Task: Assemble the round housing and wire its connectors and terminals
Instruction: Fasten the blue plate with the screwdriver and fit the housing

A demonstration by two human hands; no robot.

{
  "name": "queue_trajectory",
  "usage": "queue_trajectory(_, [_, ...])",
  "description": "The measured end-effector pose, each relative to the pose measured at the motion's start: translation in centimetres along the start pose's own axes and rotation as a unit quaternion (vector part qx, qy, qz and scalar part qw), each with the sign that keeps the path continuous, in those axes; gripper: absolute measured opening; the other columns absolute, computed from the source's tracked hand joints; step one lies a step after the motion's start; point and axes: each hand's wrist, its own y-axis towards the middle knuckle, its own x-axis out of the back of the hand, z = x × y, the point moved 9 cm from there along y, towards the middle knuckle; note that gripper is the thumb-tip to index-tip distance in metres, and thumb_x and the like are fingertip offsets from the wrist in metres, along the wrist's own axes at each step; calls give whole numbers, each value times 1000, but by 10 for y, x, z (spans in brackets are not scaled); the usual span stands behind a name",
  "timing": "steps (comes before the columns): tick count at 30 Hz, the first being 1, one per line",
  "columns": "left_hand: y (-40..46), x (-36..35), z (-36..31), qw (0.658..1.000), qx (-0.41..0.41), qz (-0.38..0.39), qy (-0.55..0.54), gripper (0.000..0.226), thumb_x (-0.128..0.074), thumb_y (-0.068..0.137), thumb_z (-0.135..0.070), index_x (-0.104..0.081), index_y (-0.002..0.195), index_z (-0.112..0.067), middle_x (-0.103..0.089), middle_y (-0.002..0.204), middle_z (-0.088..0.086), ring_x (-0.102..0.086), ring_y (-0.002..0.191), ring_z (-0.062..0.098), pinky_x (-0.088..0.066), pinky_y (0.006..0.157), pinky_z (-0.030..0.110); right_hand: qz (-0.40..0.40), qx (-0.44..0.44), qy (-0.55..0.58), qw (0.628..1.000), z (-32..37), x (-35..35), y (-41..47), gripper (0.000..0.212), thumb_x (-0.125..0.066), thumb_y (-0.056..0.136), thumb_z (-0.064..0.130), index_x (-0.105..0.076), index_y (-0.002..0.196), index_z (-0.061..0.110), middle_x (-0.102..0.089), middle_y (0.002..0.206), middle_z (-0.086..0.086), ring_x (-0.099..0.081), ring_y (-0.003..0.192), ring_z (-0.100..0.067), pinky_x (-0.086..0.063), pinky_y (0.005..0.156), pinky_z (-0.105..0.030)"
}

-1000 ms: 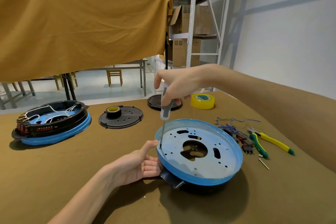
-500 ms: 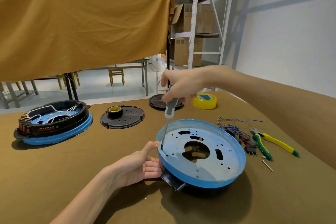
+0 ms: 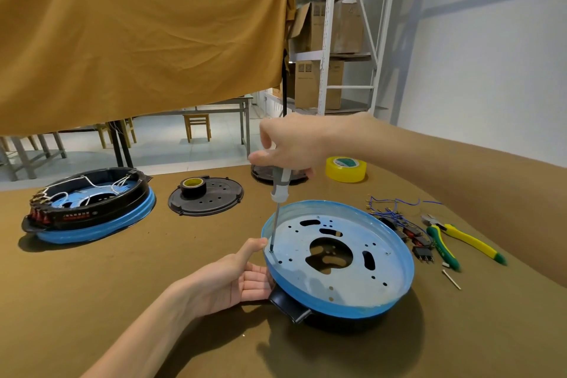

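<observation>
I see a mustard cloth (image 3: 138, 40) hanging across the upper left, a pale grey wall (image 3: 491, 55) on the right, and a metal shelf rack (image 3: 325, 40) stacked with cardboard boxes (image 3: 319, 83). Beyond, a wooden chair (image 3: 198, 126) stands on the light floor (image 3: 171, 147).

Warehouse workshop: boxed shelving (image 3: 334, 40), workbenches (image 3: 214, 110)

Round housing (image 3: 337, 258): placed near centre-right on the table (image 3: 92, 301). Left hand (image 3: 227, 282): set against its left rim. Screwdriver (image 3: 278, 193): held upright by the right hand (image 3: 294, 147) above, tip set inside the housing's left edge. Second housing (image 3: 89, 205): placed far left. Cover plate (image 3: 208, 198): laid between the two, farther back, with a tape roll (image 3: 193, 186) on it. Another tape roll (image 3: 346, 169): placed far, right of the right hand. Wired connectors (image 3: 402, 224): laid right of the round housing. Pliers (image 3: 454, 239): laid right of those.
</observation>
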Motion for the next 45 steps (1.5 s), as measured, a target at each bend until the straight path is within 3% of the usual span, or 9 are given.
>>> queue_trajectory(4, [2, 1, 1, 1000, -1, 0, -8, 76, -78, 66, -59, -62, 107, 3, -71, 76, 11, -69, 64, 19, -59, 61, 26, 68, 19, 120, 990, 2, -2, -2, 41, -63, 98, 21, -51, 130, -2, -74, 89, -12, -70, 56, -15, -52, 45, -23])
queue_trajectory(9, [2, 1, 2, 1000, 2, -1, -9, 77, -78, 65, -59, -62, 107, 3, -71, 75, 11, -69, 63, 18, -59, 60, 26, 25, 0, 50, 998, 0, -3, 2, 45, -52, 104, 47, -55, 120, 5, -77, 83, -11, -73, 57, -23, -51, 43, -22])
queue_trajectory(13, [3, 2, 2, 1000, 1, -3, -6, 79, -78, 64, -60, -62, 108, 3, -73, 78, 12, -70, 66, 19, -60, 62, 26, 79, 22, 110, 991, 3, -4, -1, 39, -66, 97, 22, -46, 128, 9, -73, 91, -11, -71, 57, -15, -53, 47, -23])
queue_trajectory(17, [3, 2, 2, 1000, 2, -5, -5, 78, -77, 65, -60, -62, 108, 2, -73, 80, 13, -70, 67, 19, -60, 62, 27, 34, 5, 47, 998, 1, -4, 1, 49, -54, 103, 48, -54, 121, 3, -76, 82, -13, -73, 54, -21, -52, 42, -23])
queue_trajectory(24, [3, 4, 2, 1000, 1, -13, -5, 77, -77, 64, -60, -63, 107, 2, -73, 81, 14, -71, 68, 20, -60, 62, 27, -19, 60, 33, 997, 4, 0, -2, 41, -65, 98, 44, -40, 122, 22, -73, 81, -5, -71, 53, -17, -54, 42, -28])
queue_trajectory(29, [4, 2, 2, 1000, -2, -6, -10, 74, -77, 70, -59, -63, 107, 4, -73, 78, 14, -70, 65, 19, -59, 61, 27, 36, 58, 68, 995, 6, -5, -1, 55, -69, 89, 36, -32, 128, 28, -69, 97, -9, -70, 80, -25, -61, 67, -40])
queue_trajectory(33, [5, 4, 3, 1000, -2, -7, -4, 80, -78, 66, -60, -63, 110, 5, -74, 81, 15, -72, 68, 20, -60, 62, 27, 11, 50, 42, 998, 7, -2, 2, 35, -59, 99, 35, -49, 124, 12, -75, 81, -7, -71, 55, -19, -52, 44, -21])
queue_trajectory(40, [5, 5, 3, 1000, 2, -7, -6, 81, -80, 63, -60, -62, 110, 4, -73, 79, 14, -70, 66, 20, -59, 60, 27, 49, 43, 128, 990, 2, -5, -5, 49, -67, 94, 25, -34, 129, 20, -73, 89, -7, -67, 56, -12, -54, 49, -25])
queue_trajectory(45, [3, 2, 2, 1000, 6, -18, -8, 74, -77, 70, -59, -63, 107, 4, -72, 77, 14, -70, 65, 20, -59, 60, 27, -2, 30, 33, 999, -2, -2, -2, 46, -57, 101, 48, -39, 127, 15, -75, 89, -8, -71, 56, -19, -60, 52, -31])
